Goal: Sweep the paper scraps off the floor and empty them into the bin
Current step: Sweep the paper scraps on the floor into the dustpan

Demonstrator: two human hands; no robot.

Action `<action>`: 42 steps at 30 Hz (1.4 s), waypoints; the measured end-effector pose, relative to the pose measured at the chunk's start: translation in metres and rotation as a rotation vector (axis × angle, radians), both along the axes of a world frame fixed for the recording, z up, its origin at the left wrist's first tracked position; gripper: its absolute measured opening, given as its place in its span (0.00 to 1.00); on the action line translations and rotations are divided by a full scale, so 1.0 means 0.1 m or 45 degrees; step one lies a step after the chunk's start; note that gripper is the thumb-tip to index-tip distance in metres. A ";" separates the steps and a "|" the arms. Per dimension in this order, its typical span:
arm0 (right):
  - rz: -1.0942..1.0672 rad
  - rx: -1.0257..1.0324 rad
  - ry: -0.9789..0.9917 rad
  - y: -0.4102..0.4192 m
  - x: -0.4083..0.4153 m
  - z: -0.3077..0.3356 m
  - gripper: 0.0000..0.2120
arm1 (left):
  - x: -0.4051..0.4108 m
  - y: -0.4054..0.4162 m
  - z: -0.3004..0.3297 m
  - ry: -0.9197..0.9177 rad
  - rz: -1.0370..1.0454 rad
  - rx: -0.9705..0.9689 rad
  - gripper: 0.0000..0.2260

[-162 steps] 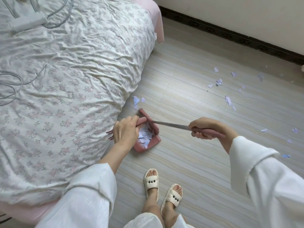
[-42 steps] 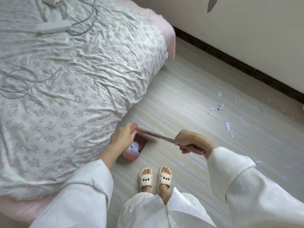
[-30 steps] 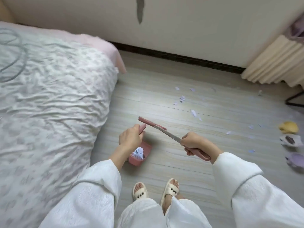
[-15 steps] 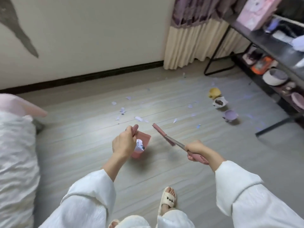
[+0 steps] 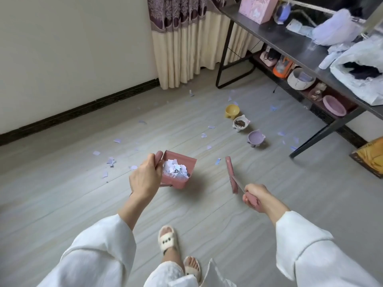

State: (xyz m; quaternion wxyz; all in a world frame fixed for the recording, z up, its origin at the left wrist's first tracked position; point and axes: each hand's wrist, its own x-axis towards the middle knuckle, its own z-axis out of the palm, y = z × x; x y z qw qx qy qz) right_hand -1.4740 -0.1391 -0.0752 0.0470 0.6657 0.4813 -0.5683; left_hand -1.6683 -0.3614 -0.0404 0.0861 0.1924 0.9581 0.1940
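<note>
The left hand (image 5: 146, 179) has its grip curled round the handle of a pink dustpan (image 5: 179, 172), holding it up off the floor (image 5: 62, 204); a heap of pale paper scraps (image 5: 175, 169) lies inside the pan. The right hand (image 5: 255, 195) has its grip wrapped round the pink handle of a small brush (image 5: 231, 172), whose head points away from the person, apart from the dustpan.

More lilac scraps (image 5: 110, 162) lie scattered over the grey wood-look floor, to the left of the dustpan and farther off toward the wall (image 5: 72, 48). Three small bowls (image 5: 240, 123) stand in a row on the floor near a black surface (image 5: 290, 41) at the right, which carries a pink box (image 5: 257, 7), bags and cloths; its lower shelf (image 5: 315, 101) holds dishes. A purple-and-cream curtain (image 5: 182, 38) hangs at the back. White sleeves and slippered feet (image 5: 167, 238) show below.
</note>
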 end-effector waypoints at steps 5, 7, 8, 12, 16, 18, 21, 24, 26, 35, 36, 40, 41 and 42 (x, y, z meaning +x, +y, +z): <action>-0.227 -0.099 0.067 0.44 -0.40 -0.13 0.08 | -0.48 0.56 -0.09 0.023 -0.024 -0.040 0.12; -0.297 -0.125 0.113 0.59 -0.64 -0.20 0.08 | -0.70 0.73 -0.14 0.025 -0.021 -0.037 0.12; -0.315 -0.153 0.123 0.71 -0.84 -0.28 0.08 | -0.87 0.85 -0.20 0.033 -0.017 -0.039 0.12; -0.309 -0.250 0.113 0.90 -1.66 -0.51 0.09 | -1.42 1.13 -0.35 0.005 0.007 -0.059 0.12; -0.183 -0.268 0.173 0.98 -2.57 -0.62 0.11 | -1.98 1.34 -0.42 -0.025 0.067 -0.099 0.11; -0.126 -0.282 0.145 1.16 -2.91 -0.60 0.12 | -2.27 1.48 -0.44 -0.022 0.079 -0.104 0.11; -0.055 -0.281 0.038 1.50 -3.20 -0.53 0.10 | -2.61 1.69 -0.46 -0.043 0.071 -0.143 0.12; 0.086 -0.160 -0.020 1.74 -3.38 -0.53 0.10 | -2.84 1.86 -0.52 -0.066 0.092 -0.156 0.12; 0.157 -0.061 -0.035 1.90 -3.52 -0.58 0.10 | -2.96 1.95 -0.57 -0.074 0.132 -0.162 0.12; 0.252 -0.006 -0.049 2.63 -4.08 -0.69 0.16 | -3.31 2.34 -0.62 -0.076 0.329 -0.112 0.12; 0.272 -0.052 -0.050 2.63 -4.15 -0.70 0.16 | -3.35 2.42 -0.61 -0.073 0.346 -0.113 0.12; 0.354 -0.208 -0.029 2.87 -4.46 -0.63 0.12 | -3.57 2.79 -0.54 -0.068 0.413 -0.117 0.11; 0.366 -0.217 -0.025 2.97 -4.54 -0.58 0.11 | -3.62 2.85 -0.52 -0.065 0.422 -0.123 0.11; 0.387 -0.225 -0.026 3.08 -4.64 -0.51 0.11 | -3.68 2.93 -0.52 -0.062 0.434 -0.123 0.12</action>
